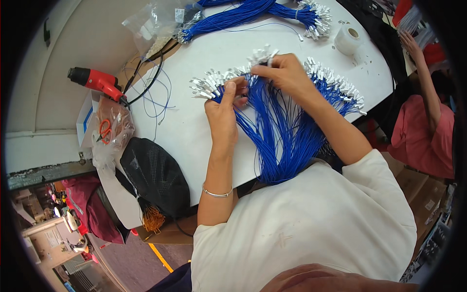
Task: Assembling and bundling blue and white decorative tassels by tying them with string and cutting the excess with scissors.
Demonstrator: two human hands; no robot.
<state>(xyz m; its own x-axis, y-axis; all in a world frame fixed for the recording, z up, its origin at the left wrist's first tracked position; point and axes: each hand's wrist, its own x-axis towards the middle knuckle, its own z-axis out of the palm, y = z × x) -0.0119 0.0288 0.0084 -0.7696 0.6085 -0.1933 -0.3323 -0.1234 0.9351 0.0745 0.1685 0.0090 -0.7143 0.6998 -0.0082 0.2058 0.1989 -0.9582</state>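
Currently, from my remote post, I log the following on the white desk (204, 141):

Item one — my left hand (224, 108), closed on the blue wire bundle (279, 141), thumb up across the strands just below their white-sleeved metal terminals (209, 85). A thin bracelet (217, 193) sits on that forearm.

Item two — my right hand (284, 73), fingers pinched shut on a few terminals at the top of the same bundle. The bundle fans across the desk's middle and right, then narrows toward the near edge at my chest; a further row of terminals (338, 87) spreads right of the right hand.

Item three — a second blue wire bundle (243, 12) at the far edge, well apart from both hands.

Item four — a white tape roll (349, 38), far right.

Item five — a red heat gun (95, 80) off the left edge, beside a clear bag holding orange scissors (104, 130).

Item six — a black mesh cap (155, 177) at the near-left corner.

Item seven — a neighbouring person in a pink top (421, 136), far right, one hand raised.
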